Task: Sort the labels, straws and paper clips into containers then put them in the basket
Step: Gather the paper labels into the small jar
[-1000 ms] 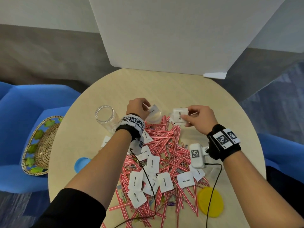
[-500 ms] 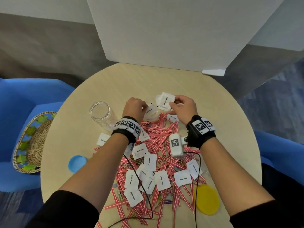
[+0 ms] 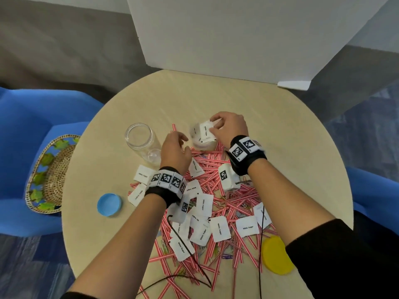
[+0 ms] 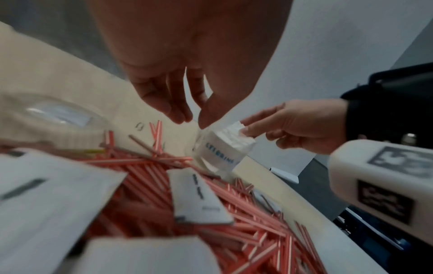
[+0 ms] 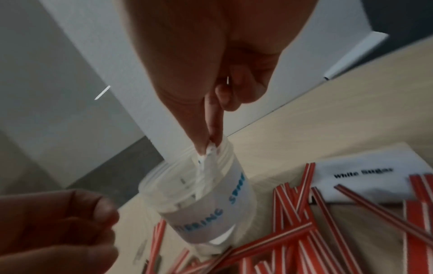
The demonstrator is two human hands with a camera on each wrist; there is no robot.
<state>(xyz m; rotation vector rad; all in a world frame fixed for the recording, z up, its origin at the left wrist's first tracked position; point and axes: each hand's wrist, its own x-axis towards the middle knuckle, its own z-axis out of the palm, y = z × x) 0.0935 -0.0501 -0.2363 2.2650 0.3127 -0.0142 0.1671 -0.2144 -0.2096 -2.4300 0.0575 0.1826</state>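
Note:
A small clear jar with blue lettering (image 3: 203,139) (image 4: 220,155) (image 5: 206,200) stands at the far edge of a heap of red-and-white striped straws (image 3: 216,190). My right hand (image 3: 224,128) (image 5: 208,146) pinches a bunch of white labels (image 3: 206,131) (image 4: 234,133) at the jar's mouth, their lower ends inside it. My left hand (image 3: 176,147) (image 4: 187,115) hovers just left of the jar, fingers loosely curled and holding nothing. Several white "White Sugar" labels (image 3: 220,228) lie over the straws. A few paper clips (image 3: 226,256) show among them.
A taller clear jar (image 3: 141,140) stands empty at the left. A blue lid (image 3: 109,204) and a yellow lid (image 3: 276,254) lie on the round table (image 3: 291,152). A woven basket (image 3: 49,175) sits on a blue chair to the left. A white board stands behind the table.
My right hand carried the bunch of labels left to the small jar and is pushing it in. My left hand dropped its label at the jar and drew back towards me.

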